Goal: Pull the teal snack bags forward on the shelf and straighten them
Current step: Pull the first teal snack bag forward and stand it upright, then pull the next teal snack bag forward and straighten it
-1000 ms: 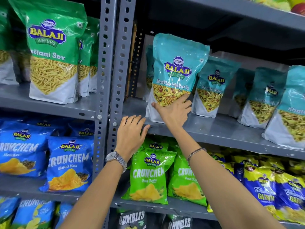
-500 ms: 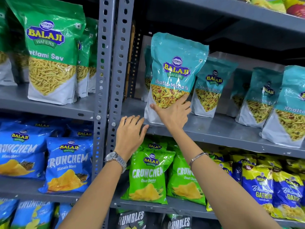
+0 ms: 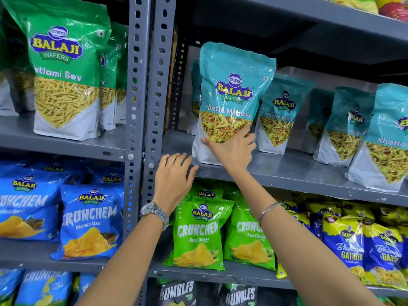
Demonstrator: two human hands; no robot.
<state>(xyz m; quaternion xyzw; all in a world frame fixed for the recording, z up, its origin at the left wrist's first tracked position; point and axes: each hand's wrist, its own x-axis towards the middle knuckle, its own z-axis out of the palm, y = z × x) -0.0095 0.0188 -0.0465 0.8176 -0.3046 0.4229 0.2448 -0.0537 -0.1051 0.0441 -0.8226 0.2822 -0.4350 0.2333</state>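
Observation:
A teal Khatta Mitha bag (image 3: 234, 85) stands upright near the front edge of the grey shelf (image 3: 287, 173). My right hand (image 3: 234, 149) grips its lower front, thumb to the left and fingers over the clear window. My left hand (image 3: 174, 180) rests flat on the shelf's front lip just left of that bag, fingers together, holding nothing. More teal bags stand further back: one (image 3: 280, 113) just right of the held bag, one partly hidden behind it (image 3: 195, 96), two at the right (image 3: 346, 127) (image 3: 388, 138).
Two grey perforated uprights (image 3: 152, 85) divide the bays. Green sev bags (image 3: 64, 76) fill the left shelf. Below are blue Crunchem bags (image 3: 88, 224), green Crunchem bags (image 3: 198, 233) and yellow-blue bags (image 3: 353, 246). Another shelf (image 3: 309, 16) hangs overhead.
The front teal bag has slid slightly left and forward under my right hand. My left hand stays on the shelf edge.

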